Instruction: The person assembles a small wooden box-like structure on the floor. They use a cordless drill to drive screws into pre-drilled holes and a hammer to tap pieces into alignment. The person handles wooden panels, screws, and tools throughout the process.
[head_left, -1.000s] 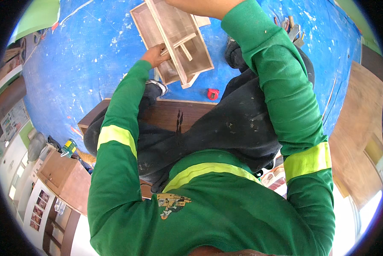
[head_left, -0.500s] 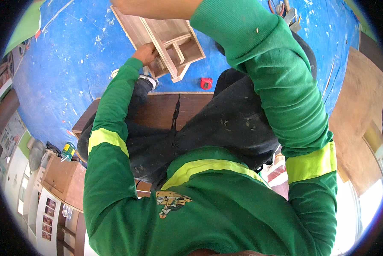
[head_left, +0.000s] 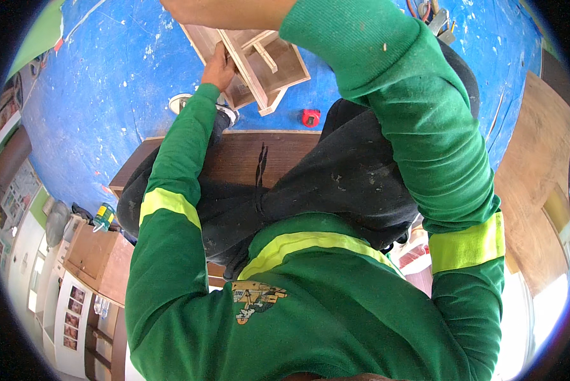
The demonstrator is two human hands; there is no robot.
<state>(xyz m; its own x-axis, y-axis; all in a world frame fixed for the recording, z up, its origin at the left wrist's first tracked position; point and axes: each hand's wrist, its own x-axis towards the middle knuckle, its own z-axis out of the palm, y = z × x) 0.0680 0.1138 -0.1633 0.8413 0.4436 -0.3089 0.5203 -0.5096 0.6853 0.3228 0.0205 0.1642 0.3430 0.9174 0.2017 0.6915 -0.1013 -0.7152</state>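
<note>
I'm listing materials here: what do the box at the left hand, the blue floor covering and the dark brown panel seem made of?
Box: seemingly bare wood, its boards pale, matte and faintly grained.
Blue floor covering: probably plastic sheeting, creased and speckled white.
Dark brown panel: perhaps smooth wood or laminate, finely streaked.

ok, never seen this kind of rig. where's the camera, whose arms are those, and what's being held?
No robot here: these are a person's bare hands, in green sleeves. The camera is the left of two fisheyes worn on the head, looking down, so edges bend. The left hand touches a divided wooden box; how firmly it grips is unclear. The right hand is partly cut off at the top edge, so I can't tell what it holds. The box is over a paint-spotted blue sheet; a red tape measure lies nearby.
</note>
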